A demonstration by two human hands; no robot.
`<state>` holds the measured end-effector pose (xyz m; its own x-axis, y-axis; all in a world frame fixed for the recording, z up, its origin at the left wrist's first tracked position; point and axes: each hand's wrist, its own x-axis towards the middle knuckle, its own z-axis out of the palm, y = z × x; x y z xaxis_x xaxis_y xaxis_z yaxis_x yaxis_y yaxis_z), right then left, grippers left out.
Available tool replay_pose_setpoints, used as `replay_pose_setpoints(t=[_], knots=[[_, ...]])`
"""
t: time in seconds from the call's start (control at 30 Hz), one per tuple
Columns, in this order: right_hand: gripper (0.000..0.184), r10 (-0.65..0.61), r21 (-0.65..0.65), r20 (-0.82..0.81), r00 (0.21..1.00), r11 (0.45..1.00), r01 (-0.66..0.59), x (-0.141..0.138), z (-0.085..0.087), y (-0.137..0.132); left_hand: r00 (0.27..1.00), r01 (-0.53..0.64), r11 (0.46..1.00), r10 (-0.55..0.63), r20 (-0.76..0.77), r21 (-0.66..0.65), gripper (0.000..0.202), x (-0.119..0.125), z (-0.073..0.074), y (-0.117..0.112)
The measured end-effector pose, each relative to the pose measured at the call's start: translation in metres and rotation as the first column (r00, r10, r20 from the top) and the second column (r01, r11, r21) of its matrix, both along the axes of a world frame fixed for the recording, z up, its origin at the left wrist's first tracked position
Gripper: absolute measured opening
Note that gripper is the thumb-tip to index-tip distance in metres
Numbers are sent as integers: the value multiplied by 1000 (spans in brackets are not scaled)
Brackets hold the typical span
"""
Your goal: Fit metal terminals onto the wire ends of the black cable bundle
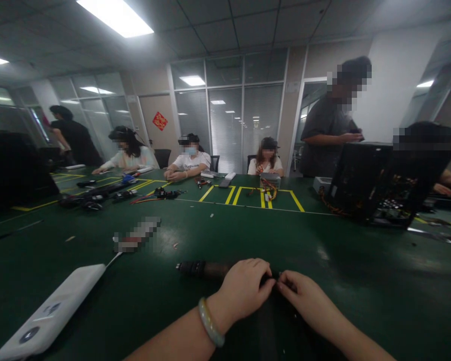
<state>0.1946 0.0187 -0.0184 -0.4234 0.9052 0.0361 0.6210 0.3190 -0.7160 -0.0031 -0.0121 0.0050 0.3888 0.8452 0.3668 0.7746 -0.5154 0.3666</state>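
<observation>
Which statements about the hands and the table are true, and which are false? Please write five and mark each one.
1. The left hand covers part of a dark tool. True.
2. The bangle is around the right wrist. False: the bangle is around the left wrist.
3. The right hand is close to the left hand. True.
4. The white device lies to the right of both hands. False: it lies to their left.
5. The tabletop is green, with yellow lines on it. True.

on table (225,228): tool (214,271) centre | power bank (56,306) left | computer case (376,183) behind, right
</observation>
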Motion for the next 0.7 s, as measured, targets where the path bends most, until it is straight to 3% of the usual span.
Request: replay_pose_setpoints(t=[0.2, 0.7], knots=[[17, 3, -3, 12, 1000, 1000, -3, 0, 0, 1, 999, 30, 1000, -30, -25, 4, 5, 0, 0, 1], [18, -7, 14, -13, 1000, 1000, 7, 0, -2, 0, 999, 26, 999, -27, -35, -25, 15, 0, 2, -1]])
